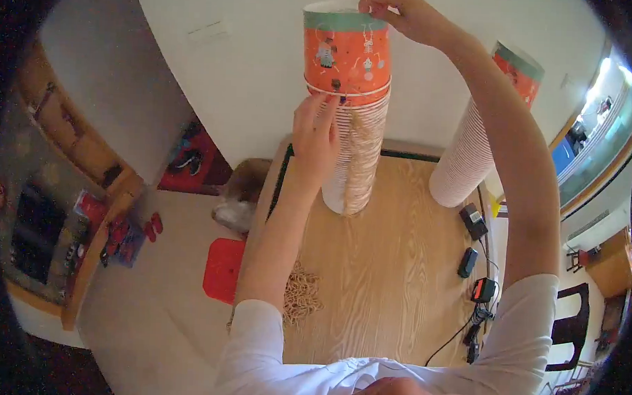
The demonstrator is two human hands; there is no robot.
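- The stack [345, 146] of paper cups stands tall at the far part of the table [393, 270], its many white rims packed one above another.
- The top cup [347, 56], orange with a green band and small printed figures, shows its whole side above a white rim; a strip of orange shows below that rim.
- The right hand [406, 18] is up at the right edge of the top cup's mouth; its grip is pinching the edge between thumb and bent fingers.
- The left hand [316, 131] is on the stack's left side, fingers reaching up and touching just below the top cup; whether its grip pinches anything, I cannot tell.
- Tan strands [362, 164] run down the front of the stack.
- A pile of tan loops [301, 294] lies on the table beside the left forearm.
- The second stack [464, 150], also white-rimmed with orange and green at its top, stands to the right, partly behind the right arm.
- Along the table's right edge lie a black adapter [474, 222], other small black devices and a cable [443, 348].
- A red stool [223, 271] is at the table's left.
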